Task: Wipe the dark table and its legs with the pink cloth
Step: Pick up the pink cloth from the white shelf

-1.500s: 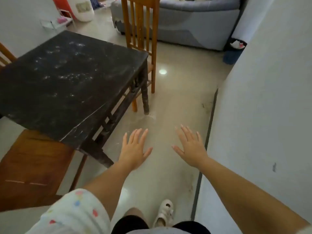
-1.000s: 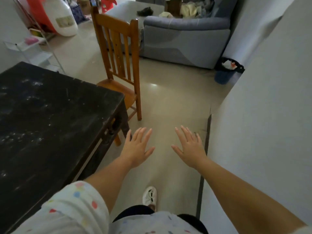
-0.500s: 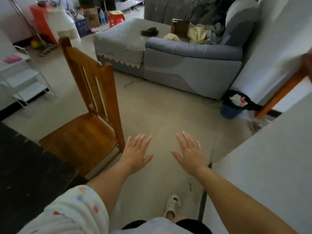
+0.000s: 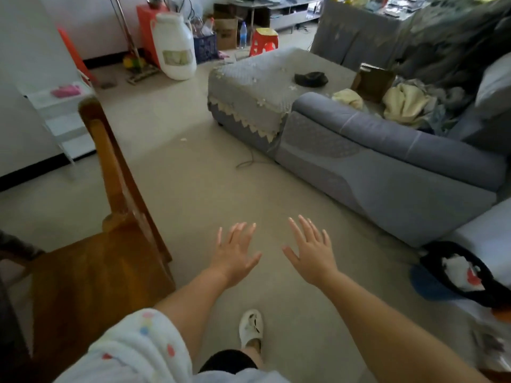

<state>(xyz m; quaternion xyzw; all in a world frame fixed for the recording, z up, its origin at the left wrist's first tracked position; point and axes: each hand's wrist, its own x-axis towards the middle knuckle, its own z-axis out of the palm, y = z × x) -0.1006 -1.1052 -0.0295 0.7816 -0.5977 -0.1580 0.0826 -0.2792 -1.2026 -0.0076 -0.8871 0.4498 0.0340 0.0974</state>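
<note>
My left hand (image 4: 235,252) and my right hand (image 4: 311,251) are held out in front of me over the floor, palms down, fingers spread, holding nothing. A pink cloth (image 4: 65,91) lies on the top tier of a white rack (image 4: 59,128) against the left wall, far ahead of my hands. Of the dark table only a sliver of its edge (image 4: 12,244) shows at the far left, behind the wooden chair (image 4: 91,266).
The wooden chair stands close on my left. A grey sofa (image 4: 387,161) with a footrest fills the right side. A dark bin (image 4: 459,277) sits at the right by a white wall. Open tiled floor (image 4: 207,189) lies ahead. A white barrel (image 4: 172,48) and red stool (image 4: 264,40) stand far back.
My view has swung up and away from the dark table toward the living room as I walk forward. Both hands stay spread and empty in front of me.
</note>
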